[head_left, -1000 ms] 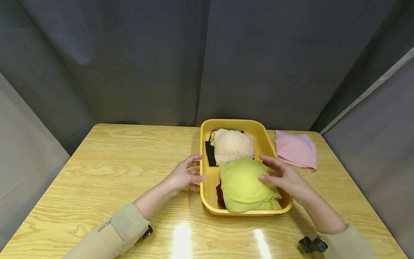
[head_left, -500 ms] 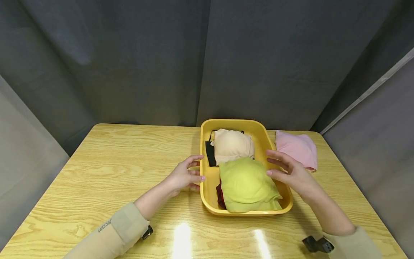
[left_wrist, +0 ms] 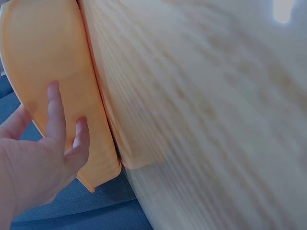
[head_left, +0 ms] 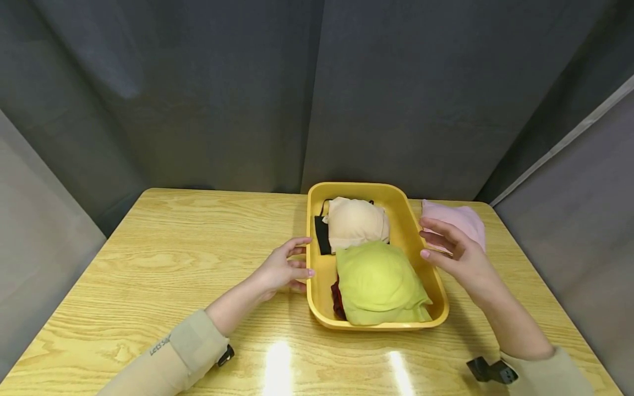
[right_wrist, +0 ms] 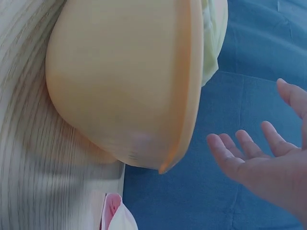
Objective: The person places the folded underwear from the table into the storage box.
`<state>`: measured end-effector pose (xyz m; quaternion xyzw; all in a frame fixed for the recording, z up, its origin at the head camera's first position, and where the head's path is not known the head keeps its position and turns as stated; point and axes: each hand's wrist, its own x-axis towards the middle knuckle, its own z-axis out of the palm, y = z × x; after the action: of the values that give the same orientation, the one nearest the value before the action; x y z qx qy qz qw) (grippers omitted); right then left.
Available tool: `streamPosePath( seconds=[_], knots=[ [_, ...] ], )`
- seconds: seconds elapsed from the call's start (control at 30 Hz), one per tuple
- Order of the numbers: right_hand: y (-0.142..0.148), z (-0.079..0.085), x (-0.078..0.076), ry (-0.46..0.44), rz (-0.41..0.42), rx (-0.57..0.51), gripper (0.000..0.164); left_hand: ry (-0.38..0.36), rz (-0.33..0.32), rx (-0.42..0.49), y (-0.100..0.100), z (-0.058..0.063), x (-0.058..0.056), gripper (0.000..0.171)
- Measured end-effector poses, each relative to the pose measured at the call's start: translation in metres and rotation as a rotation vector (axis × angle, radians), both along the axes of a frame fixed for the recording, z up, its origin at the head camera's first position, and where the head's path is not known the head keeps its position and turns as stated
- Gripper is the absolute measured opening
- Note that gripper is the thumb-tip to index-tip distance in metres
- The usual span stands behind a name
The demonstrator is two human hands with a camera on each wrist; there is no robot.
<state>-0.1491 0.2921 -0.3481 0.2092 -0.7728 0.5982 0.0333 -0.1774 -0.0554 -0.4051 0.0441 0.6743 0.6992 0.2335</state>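
A yellow plastic bin (head_left: 321, 269) stands on the table. In it lie a folded yellow-green padded bra (head_left: 378, 283) at the near end and a beige padded one (head_left: 356, 223) at the far end. Black fabric (head_left: 323, 235) shows beneath the beige one, dark red fabric (head_left: 338, 300) beneath the yellow-green. My left hand (head_left: 278, 269) rests against the bin's left side with fingers spread along the outer wall (left_wrist: 57, 52). My right hand (head_left: 463, 261), holding nothing, hovers by the right rim with fingers loosely bent. Behind it, partly hidden, lies a folded pink garment (head_left: 460, 219).
The wooden table (head_left: 198, 236) reaches back to a dark grey curtain (head_left: 223, 110). Lighter grey cloth panels (head_left: 584, 181) hang at the sides. The bin sits close to the table's far edge, with the pink garment to its right.
My right hand has moved off the yellow-green bra, right and slightly away from me, over the bin's rim towards the pink garment. The left hand and the bin have stayed put.
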Motion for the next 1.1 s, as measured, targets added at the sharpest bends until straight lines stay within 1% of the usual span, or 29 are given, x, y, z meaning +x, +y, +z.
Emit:
streamPosePath(
  seconds=[0.2, 0.5, 0.73, 0.87, 0.97, 1.1],
  knots=[
    [0.004, 0.001, 0.0, 0.019, 0.004, -0.082, 0.051, 0.007, -0.007, 0.001, 0.0, -0.001, 0.0, 0.072],
    [0.013, 0.002, -0.003, 0.039, -0.063, -0.166, 0.051, 0.01, -0.013, 0.008, 0.0, -0.002, 0.0, 0.074],
    [0.023, -0.004, -0.009, 0.102, -0.136, -0.184, 0.05, 0.013, -0.011, 0.0, 0.0, -0.003, 0.0, 0.074],
    [0.027, -0.01, -0.013, 0.128, -0.15, -0.248, 0.049, 0.013, -0.01, 0.0, -0.001, -0.002, 0.0, 0.073],
    [0.029, -0.015, -0.016, 0.142, -0.185, -0.27, 0.049, 0.012, -0.01, 0.001, -0.001, -0.002, 0.0, 0.073],
    [0.034, -0.02, -0.02, 0.154, -0.267, -0.229, 0.049, 0.011, -0.01, -0.002, -0.001, -0.002, 0.001, 0.073]
  ],
)
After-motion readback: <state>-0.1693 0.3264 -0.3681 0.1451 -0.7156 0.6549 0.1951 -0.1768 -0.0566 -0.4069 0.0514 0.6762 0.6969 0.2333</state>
